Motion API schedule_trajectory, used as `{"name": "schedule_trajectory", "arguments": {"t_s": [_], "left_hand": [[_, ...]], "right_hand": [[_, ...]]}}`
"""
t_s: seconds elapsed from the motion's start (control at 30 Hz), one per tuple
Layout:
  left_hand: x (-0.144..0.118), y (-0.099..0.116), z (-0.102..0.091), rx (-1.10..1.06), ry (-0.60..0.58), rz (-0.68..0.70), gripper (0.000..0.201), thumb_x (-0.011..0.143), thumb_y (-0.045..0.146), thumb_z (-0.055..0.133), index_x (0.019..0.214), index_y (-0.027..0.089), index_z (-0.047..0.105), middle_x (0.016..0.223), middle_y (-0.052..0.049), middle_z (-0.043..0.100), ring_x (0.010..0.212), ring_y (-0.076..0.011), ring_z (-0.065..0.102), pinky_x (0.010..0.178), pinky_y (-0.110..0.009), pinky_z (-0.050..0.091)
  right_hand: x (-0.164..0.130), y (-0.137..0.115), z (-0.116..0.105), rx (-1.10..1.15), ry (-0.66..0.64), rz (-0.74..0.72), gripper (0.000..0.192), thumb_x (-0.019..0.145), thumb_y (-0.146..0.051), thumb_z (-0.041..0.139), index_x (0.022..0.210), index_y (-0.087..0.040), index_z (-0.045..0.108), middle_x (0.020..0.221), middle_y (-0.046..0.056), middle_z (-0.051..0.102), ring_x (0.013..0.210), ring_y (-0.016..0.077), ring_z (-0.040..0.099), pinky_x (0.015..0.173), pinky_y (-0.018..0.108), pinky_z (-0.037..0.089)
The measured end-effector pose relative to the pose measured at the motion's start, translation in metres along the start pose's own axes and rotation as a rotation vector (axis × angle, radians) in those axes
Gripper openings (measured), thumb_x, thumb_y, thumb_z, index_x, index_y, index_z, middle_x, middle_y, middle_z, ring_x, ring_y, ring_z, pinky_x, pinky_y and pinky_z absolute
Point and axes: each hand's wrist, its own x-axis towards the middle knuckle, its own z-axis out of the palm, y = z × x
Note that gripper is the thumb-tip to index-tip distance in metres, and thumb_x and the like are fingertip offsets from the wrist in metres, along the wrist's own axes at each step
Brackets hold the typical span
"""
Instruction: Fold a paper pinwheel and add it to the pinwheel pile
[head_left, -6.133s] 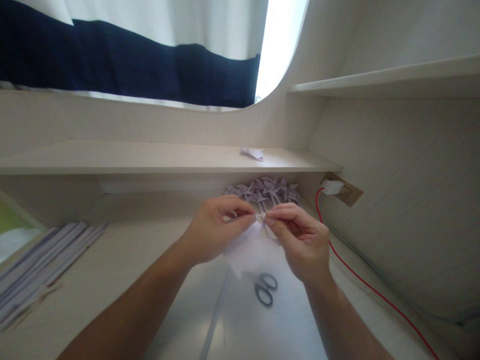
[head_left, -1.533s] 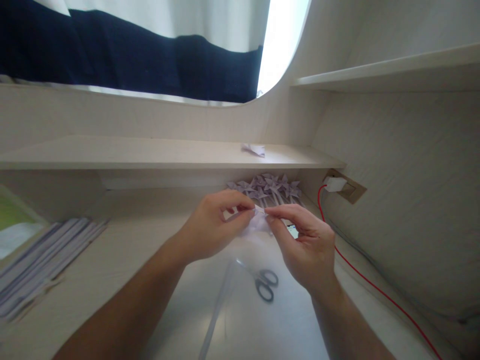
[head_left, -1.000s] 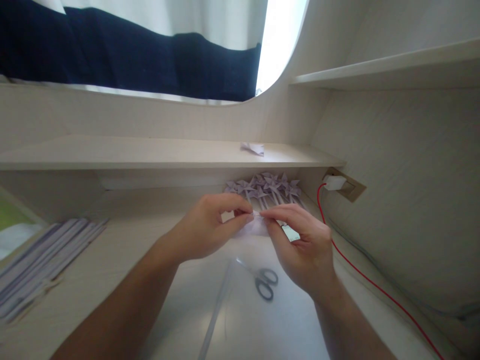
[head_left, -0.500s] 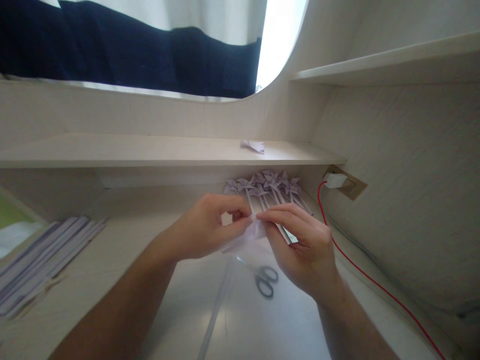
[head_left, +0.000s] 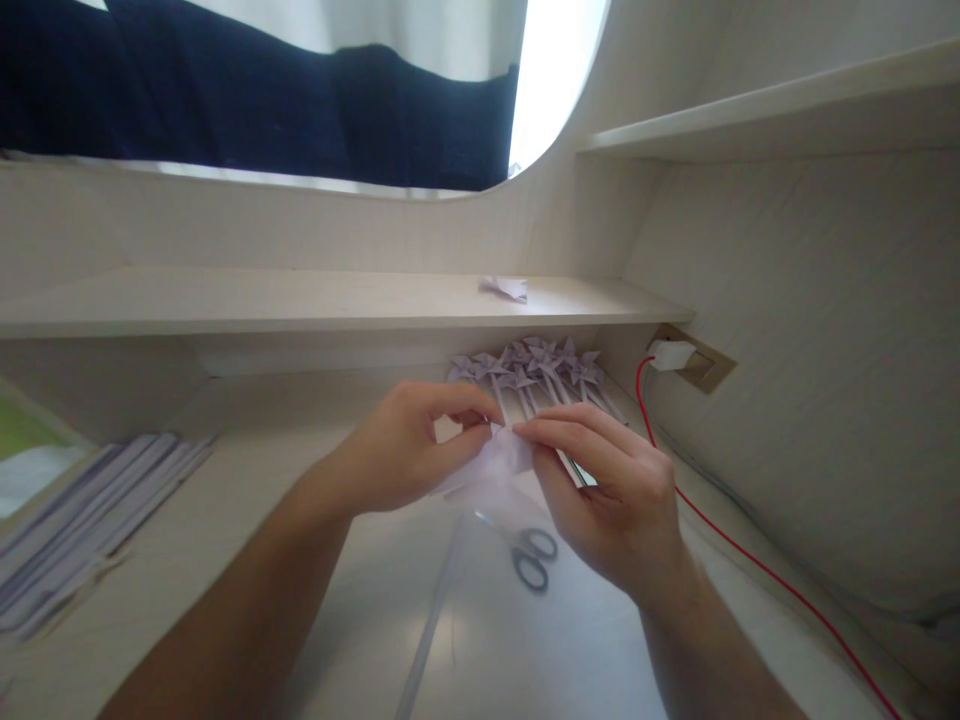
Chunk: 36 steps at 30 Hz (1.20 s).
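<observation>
Both of my hands pinch one small pale lilac paper piece (head_left: 495, 468) above the desk. My left hand (head_left: 405, 450) grips its left side with thumb and fingers. My right hand (head_left: 611, 490) pinches the top edge from the right. Fingertips of both hands meet near the paper's upper fold. Just behind the hands lies a cluster of several finished lilac paper pinwheels on sticks (head_left: 536, 368). Small scissors (head_left: 529, 558) lie on the desk below the hands, and a thin pale stick (head_left: 435, 610) runs toward me beside them.
A stack of paper sheets (head_left: 82, 525) lies at the left. One folded paper bit (head_left: 504, 289) rests on the low shelf (head_left: 300, 300). A red cable (head_left: 750, 565) runs from a white plug (head_left: 671, 354) along the right wall. A higher shelf (head_left: 780, 115) juts out at the right.
The view has tilted slightly, and my hands have kept working the same paper. The paper has been folded smaller than six seconds ago; my fingers shifted a little along its top edge.
</observation>
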Motion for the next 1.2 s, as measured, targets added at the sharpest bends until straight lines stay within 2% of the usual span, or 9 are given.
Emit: {"name": "schedule_trajectory", "arguments": {"t_s": [0.27,0.63,0.93,1.1,1.2], "left_hand": [[0.001,0.003,0.0,-0.037,0.0,0.03,0.016,0.094,0.013,0.071,0.094,0.022,0.084,0.092,0.002,0.085,0.081,-0.0139,0.077,0.079,-0.021,0.059],[-0.003,0.005,-0.007,-0.028,-0.091,0.071,0.015,0.098,0.017,0.071,0.102,0.024,0.084,0.1,0.002,0.086,0.088,-0.0133,0.078,0.085,-0.019,0.057],[-0.002,0.014,-0.015,-0.144,-0.204,0.023,0.012,0.098,0.017,0.071,0.1,0.022,0.082,0.097,0.003,0.085,0.087,-0.0116,0.077,0.084,-0.017,0.056],[-0.003,0.015,-0.017,-0.126,-0.145,0.032,0.009,0.096,0.013,0.071,0.092,0.019,0.076,0.09,0.003,0.08,0.083,-0.0095,0.073,0.079,-0.016,0.054],[-0.003,0.016,-0.017,-0.136,-0.151,0.042,0.011,0.097,0.012,0.069,0.09,0.019,0.074,0.087,0.003,0.077,0.08,-0.0094,0.071,0.076,-0.017,0.053]], "right_hand": [[0.0,0.001,0.001,0.045,0.041,-0.01,0.029,0.092,0.001,0.065,0.106,-0.02,0.079,0.101,0.005,0.079,0.093,0.0177,0.075,0.081,0.03,0.061],[0.003,0.001,-0.003,0.172,-0.05,0.056,0.028,0.092,0.001,0.064,0.101,-0.02,0.08,0.097,0.004,0.079,0.088,0.0163,0.074,0.079,0.029,0.058],[0.006,0.005,-0.008,0.454,-0.214,0.32,0.022,0.093,-0.006,0.069,0.093,-0.023,0.083,0.091,0.0,0.081,0.084,0.0143,0.074,0.077,0.027,0.055],[0.003,0.012,-0.002,0.563,-0.167,0.432,0.021,0.091,-0.01,0.073,0.091,-0.027,0.084,0.09,-0.001,0.081,0.082,0.0143,0.073,0.072,0.026,0.054],[0.002,0.013,-0.002,0.576,-0.108,0.479,0.019,0.09,-0.011,0.074,0.092,-0.027,0.085,0.089,-0.001,0.08,0.08,0.0145,0.072,0.07,0.026,0.054]]}}
